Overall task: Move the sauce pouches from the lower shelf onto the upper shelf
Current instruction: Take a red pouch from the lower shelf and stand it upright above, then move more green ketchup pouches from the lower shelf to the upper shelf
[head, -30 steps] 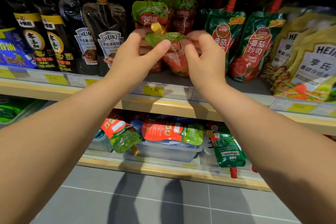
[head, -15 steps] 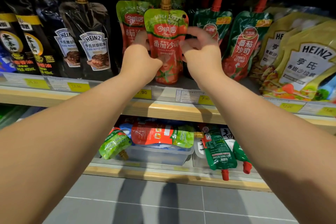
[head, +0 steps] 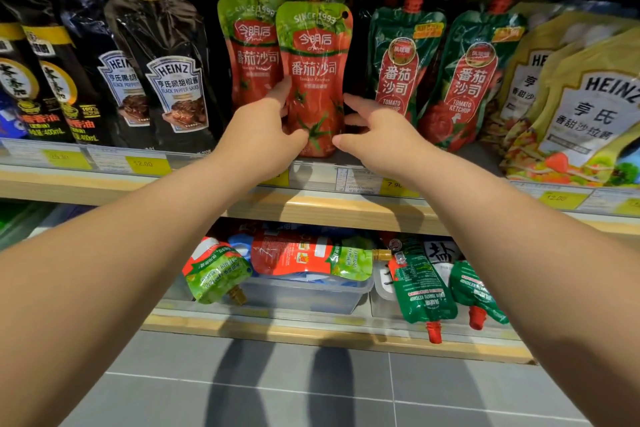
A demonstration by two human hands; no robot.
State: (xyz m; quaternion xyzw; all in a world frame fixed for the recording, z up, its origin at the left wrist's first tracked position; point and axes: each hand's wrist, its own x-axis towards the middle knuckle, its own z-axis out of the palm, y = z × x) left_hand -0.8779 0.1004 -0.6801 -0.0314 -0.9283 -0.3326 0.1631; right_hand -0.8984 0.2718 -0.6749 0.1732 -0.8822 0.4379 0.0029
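A red and green ketchup pouch (head: 313, 80) with a gold cap stands upright on the upper shelf (head: 311, 208), in front of a matching pouch (head: 249, 55). My left hand (head: 263, 128) holds its lower left side, forefinger on the edge and thumb across the front. My right hand (head: 374, 135) is beside its lower right edge with fingers spread. On the lower shelf (head: 311, 333), a green and red pouch (head: 216, 274) and a red pouch (head: 304, 256) lie on a clear bin (head: 304, 295). Two dark green ketchup pouches (head: 424, 288) hang cap-down to the right.
The upper shelf also carries black Heinz pepper sauce pouches (head: 173, 80) on the left, dark green ketchup pouches (head: 401, 66) on the right, and yellow Heinz salad dressing pouches (head: 588, 107) at far right. Dark bottles (head: 52, 87) stand at far left. Grey floor tiles (head: 311, 392) lie below.
The pouch went from tilted and held in mid-air to standing upright on the upper shelf. Both hands slid down its sides, and my right hand's fingers have spread.
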